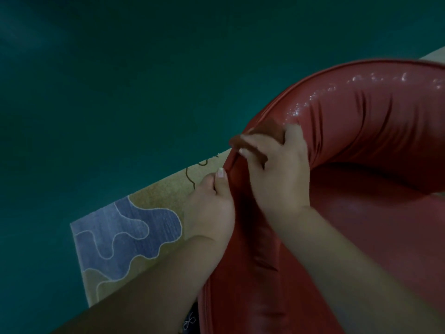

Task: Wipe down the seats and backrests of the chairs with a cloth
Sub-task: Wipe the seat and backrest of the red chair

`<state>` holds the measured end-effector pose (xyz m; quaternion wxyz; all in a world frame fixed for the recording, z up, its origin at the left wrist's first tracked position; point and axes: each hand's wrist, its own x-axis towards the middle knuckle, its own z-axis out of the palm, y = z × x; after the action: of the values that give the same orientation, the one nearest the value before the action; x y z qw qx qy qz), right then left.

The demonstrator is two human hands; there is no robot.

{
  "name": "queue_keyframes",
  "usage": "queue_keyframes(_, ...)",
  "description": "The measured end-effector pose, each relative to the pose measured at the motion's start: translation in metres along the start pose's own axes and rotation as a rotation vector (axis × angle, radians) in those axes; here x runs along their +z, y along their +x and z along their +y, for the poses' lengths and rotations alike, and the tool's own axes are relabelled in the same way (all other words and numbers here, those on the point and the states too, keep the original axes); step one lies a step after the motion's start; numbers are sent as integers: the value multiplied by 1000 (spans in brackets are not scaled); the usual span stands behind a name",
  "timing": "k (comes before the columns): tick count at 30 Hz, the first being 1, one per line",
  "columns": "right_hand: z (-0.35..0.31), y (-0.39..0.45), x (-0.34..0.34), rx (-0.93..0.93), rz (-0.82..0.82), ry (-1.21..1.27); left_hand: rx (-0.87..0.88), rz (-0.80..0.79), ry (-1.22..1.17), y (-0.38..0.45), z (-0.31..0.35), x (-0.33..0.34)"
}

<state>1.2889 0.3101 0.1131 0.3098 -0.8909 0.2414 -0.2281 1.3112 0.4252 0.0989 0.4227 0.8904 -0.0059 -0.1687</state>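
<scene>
Filling the upper part of the view was a dark green floor (120, 80), and on it lay a patterned rug (134, 237) of tan and blue. A red chair (373, 141) with a curved, padded backrest stood on the rug at the right, its glossy cover catching light along the top of the curve. That sheen might have been damp from wiping, though this was only a guess; the seat below looked duller, and no other chair was in sight, so most of the job seemed left to do.

Both forearms reached in from the bottom edge toward the left end of the backrest. The right hand (281, 169) lay palm-down over the rim, its fingers (248, 141) curled around a small reddish-brown cloth (265, 131) pressed against the padding. The left hand (212, 206) sat just beside it on the outer side of the chair, thumb along the seam, steadying the edge; whether its other fingers gripped the cover could not be told.
</scene>
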Motion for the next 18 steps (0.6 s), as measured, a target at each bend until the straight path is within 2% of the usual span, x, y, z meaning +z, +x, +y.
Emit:
queue_keyframes(3,-1,-42,-5,-83,-50,51,-18,-9,12,1,0,0)
queue_keyframes(5,7,-37,-5,-92,-33,46,-18,-8,26,0,1,-1)
queue_keyframes(10,22,-2,5,115,190,87,26,5,92,-5,3,-1)
queue_keyframes(15,21,-72,-1,66,100,120,52,-10,192,-7,5,0)
queue_keyframes(18,34,-37,-1,47,137,53,73,-2,193,-7,7,1)
